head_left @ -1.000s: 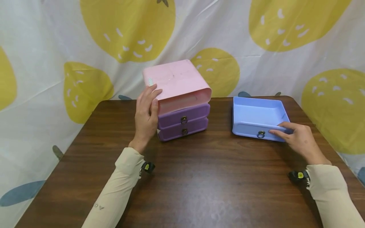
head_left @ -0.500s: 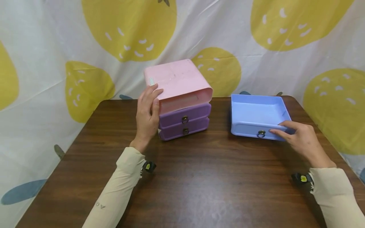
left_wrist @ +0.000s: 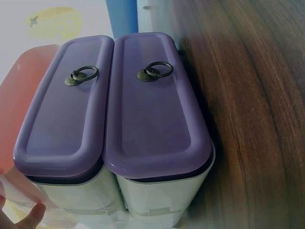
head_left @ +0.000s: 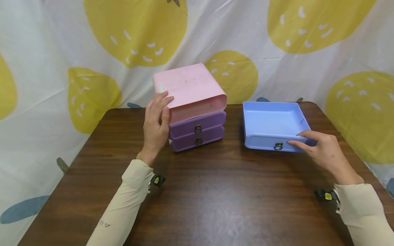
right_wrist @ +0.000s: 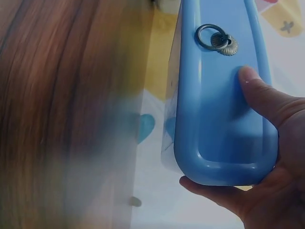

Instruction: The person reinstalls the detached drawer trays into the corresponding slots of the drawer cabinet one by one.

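Note:
My right hand [head_left: 327,150] pinches the right end of a blue drawer [head_left: 272,119], thumb on its front and fingers at the rim and side. A bronze ring pull [right_wrist: 217,40] sits on that front, and the drawer looks slightly raised off the table. My left hand [head_left: 156,124] rests against the left edge of a pink casing [head_left: 191,83], fingers lying on its top and thumb near the front edge. The casing's front is an open slot. Beneath it are two purple drawers [left_wrist: 147,95], pushed in, each with a ring pull.
The brown wooden table [head_left: 215,191] extends in front of both hands. Behind it hangs a white curtain [head_left: 234,20] with large yellow fruit prints. Both wrists wear small dark cameras.
My right hand has shifted the blue drawer a little to the left, toward the stack, and turned it slightly. The left hand and the pink casing have stayed in place.

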`<state>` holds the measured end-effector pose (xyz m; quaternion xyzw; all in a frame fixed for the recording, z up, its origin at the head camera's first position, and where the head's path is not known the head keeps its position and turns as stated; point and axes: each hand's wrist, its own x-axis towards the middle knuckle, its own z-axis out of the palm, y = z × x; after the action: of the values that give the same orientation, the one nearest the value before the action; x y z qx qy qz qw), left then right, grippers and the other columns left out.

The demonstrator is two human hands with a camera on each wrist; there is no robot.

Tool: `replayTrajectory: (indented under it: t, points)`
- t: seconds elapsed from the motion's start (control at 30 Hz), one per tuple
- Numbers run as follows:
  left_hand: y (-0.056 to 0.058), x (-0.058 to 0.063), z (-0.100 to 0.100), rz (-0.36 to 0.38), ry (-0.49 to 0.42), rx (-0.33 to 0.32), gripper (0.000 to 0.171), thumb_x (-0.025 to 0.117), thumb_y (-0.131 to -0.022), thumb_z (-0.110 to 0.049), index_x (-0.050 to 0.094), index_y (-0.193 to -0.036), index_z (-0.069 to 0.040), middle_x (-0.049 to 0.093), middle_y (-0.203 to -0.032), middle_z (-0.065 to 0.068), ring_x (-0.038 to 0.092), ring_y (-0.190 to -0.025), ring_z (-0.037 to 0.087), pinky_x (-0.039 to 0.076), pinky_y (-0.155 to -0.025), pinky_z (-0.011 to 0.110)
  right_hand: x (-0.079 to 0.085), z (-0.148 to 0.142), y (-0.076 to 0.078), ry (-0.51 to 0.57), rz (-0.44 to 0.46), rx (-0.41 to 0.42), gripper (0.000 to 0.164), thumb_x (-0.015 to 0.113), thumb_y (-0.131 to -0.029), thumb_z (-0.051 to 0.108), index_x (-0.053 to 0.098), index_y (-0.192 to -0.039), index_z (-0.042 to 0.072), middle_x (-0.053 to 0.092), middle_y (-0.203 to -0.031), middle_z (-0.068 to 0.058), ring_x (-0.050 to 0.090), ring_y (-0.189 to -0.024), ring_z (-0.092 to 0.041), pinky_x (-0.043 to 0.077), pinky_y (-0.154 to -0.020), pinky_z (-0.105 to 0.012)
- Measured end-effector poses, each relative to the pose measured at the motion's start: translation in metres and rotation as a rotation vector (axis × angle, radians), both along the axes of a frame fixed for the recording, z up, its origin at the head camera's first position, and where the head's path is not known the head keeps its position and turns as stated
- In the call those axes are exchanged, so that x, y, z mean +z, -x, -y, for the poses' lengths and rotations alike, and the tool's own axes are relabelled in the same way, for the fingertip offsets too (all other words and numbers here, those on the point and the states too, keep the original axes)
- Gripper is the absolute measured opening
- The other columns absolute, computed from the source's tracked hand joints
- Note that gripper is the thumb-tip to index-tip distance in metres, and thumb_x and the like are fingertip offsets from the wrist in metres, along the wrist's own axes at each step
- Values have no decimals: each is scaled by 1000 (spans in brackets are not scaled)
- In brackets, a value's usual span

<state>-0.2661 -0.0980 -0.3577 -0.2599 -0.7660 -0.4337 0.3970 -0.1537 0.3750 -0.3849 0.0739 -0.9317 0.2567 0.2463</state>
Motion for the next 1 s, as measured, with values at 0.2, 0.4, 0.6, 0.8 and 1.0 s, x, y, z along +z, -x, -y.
replayTrajectory:
  t: [0.2,0.4,0.6,0.8,1.0]
  points:
    - [0,0,1,6,-2,0,40,43,-111,-38,68,-137,-20,60,-153,0,42,-152,30,33,-127,44,5,7,-3,-13,-86,58,21,93,-73,7,78,-88,10,73,-75,-4,46,-64,4,35,-61,-5]
    - [-1,1,0,4,-3,2,39,44,-111,-37,68,-137,-19,60,-153,2,42,-152,29,32,-128,43,11,14,-6,-15,-169,87,25,95,-68,5,78,-84,12,69,-71,8,44,-63,9,36,-61,-4]
    - [0,1,1,6,-1,7,40,43,-111,-38,68,-136,-19,60,-153,2,42,-152,28,32,-128,43,18,21,-11,22,-209,116,28,96,-65,2,78,-82,15,62,-72,25,45,-60,10,38,-57,-6]
    - [1,2,-1,3,1,2,40,43,-111,-36,68,-137,-18,60,-153,3,42,-152,29,31,-128,43,21,27,-13,32,-211,137,29,95,-64,-1,78,-83,15,63,-75,28,47,-61,12,41,-57,-5]
    - [0,2,-2,11,1,6,41,43,-111,-38,68,-137,-18,59,-153,2,41,-152,28,32,-128,43,22,33,-15,43,-216,165,31,95,-64,-2,78,-82,16,65,-75,25,49,-61,12,42,-58,-5]
